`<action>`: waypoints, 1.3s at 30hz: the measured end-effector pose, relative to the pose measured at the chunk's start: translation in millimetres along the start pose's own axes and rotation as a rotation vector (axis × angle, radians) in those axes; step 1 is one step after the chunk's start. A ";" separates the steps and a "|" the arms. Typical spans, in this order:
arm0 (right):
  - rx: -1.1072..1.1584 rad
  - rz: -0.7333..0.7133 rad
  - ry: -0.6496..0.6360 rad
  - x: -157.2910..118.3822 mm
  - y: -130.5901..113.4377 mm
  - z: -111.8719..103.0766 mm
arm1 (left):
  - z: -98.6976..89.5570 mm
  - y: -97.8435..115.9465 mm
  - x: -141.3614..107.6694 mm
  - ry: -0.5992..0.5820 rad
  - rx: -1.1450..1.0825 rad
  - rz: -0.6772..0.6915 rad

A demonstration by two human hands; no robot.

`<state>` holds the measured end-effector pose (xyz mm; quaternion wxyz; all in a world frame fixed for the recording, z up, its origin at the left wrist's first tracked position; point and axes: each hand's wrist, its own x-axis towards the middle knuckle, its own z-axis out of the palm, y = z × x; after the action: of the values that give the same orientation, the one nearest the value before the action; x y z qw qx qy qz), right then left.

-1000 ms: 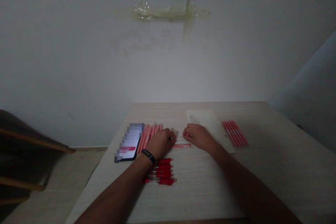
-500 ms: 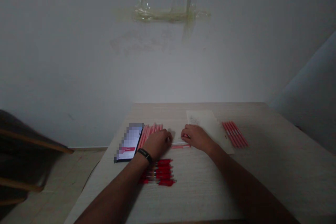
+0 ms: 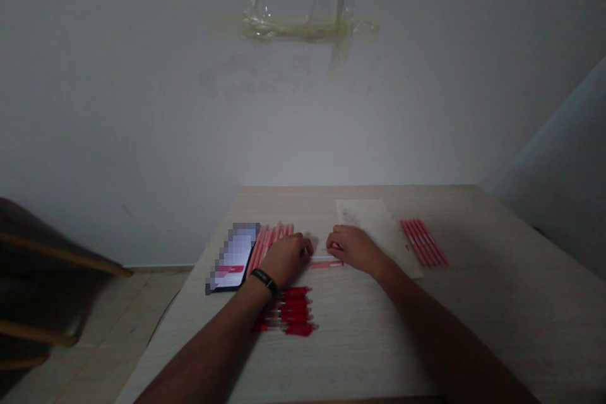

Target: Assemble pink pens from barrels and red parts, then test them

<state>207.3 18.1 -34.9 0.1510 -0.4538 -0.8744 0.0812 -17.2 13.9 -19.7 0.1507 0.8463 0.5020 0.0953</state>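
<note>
Head view: left hand (image 3: 288, 259), right hand (image 3: 356, 250) palm-down, just apart, flanking pink pen (image 3: 326, 263) (grip unclear)

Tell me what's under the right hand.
A small red piece shows at the fingertips of the right hand, and a pink pen lies beside them; whatever is under the palm is covered.

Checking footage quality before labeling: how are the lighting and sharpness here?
Head view: dim, with the left arm and right arm falling into dark shadow; the phone is hidden under a coarse pixel mosaic; the red pens look slightly soft, hard to separate.
</note>
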 end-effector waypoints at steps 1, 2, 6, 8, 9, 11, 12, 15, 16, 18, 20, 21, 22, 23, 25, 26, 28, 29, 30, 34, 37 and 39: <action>0.005 -0.002 0.000 0.1 -0.1 -0.1 | -0.2 0.2 -0.1 0.003 0.002 0.000; 0.009 -0.002 -0.001 0.3 -0.2 -0.2 | -0.2 0.3 -0.3 0.004 0.002 0.001; 0.022 0.006 -0.003 0.7 -0.7 -0.5 | -0.6 0.3 -0.7 -0.008 -0.002 -0.003; 0.034 -0.003 0.009 -0.3 0.0 -1.4 | -1.3 0.9 -0.9 -0.014 -0.002 0.000; 0.044 -0.011 0.023 -1.2 0.8 -2.0 | -1.7 1.5 -1.2 -0.015 -0.002 0.003; 0.080 -0.025 0.061 -3.0 3.4 -3.3 | -2.6 2.8 -1.7 -0.011 0.000 0.001; 0.102 -0.030 0.084 -3.9 5.2 -3.8 | -2.9 3.5 -2.0 -0.009 0.000 -0.005; 0.154 -0.049 0.138 -5.0 10.8 -2.8 | -3.1 4.7 -2.4 0.003 -0.013 -0.026; 0.164 -0.061 0.156 -4.8 12.3 -1.5 | -3.0 4.7 -2.4 0.009 -0.019 -0.025; 0.183 -0.079 0.192 -3.4 14.4 2.6 | -2.6 4.2 -2.3 0.021 -0.027 -0.015; 0.209 -0.079 0.221 -1.0 14.9 7.9 | -2.2 3.7 -2.3 0.030 -0.027 -0.005; 0.224 -0.076 0.226 0.5 14.7 10.5 | -2.1 3.5 -2.3 0.036 -0.026 -0.001; 0.238 -0.074 0.229 2.1 14.4 13.0 | -2.2 3.5 -2.3 0.043 -0.025 0.000; 0.247 -0.073 0.231 3.7 14.0 15.2 | -2.4 3.7 -2.4 0.048 -0.024 0.001; 0.249 -0.074 0.235 6.7 13.5 18.7 | -3.2 4.3 -2.7 0.052 -0.024 0.002; 0.243 -0.074 0.238 7.9 13.5 20.0 | -3.8 4.8 -2.9 0.050 -0.026 0.003; 0.229 -0.072 0.243 9.9 13.6 21.8 | -4.9 5.5 -3.1 0.045 -0.033 0.008; 0.226 -0.069 0.244 10.5 13.7 22.5 | -5.4 5.8 -3.2 0.043 -0.036 0.011; 0.227 -0.065 0.244 11.0 13.7 23.0 | -5.8 6.0 -3.3 0.043 -0.039 0.015; 0.244 -0.053 0.249 12.1 13.5 24.5 | -6.0 5.9 -3.6 0.053 -0.045 0.035; 0.252 -0.059 0.254 12.7 14.0 26.3 | -4.7 5.3 -3.8 0.062 -0.043 0.046; 0.258 -0.062 0.252 12.8 14.8 27.8 | -3.9 5.1 -3.9 0.069 -0.041 0.048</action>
<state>202.3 36.9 -62.7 0.3189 -0.4103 -0.8444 0.1304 -16.1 8.8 -14.3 0.1485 0.8511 0.4842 0.1385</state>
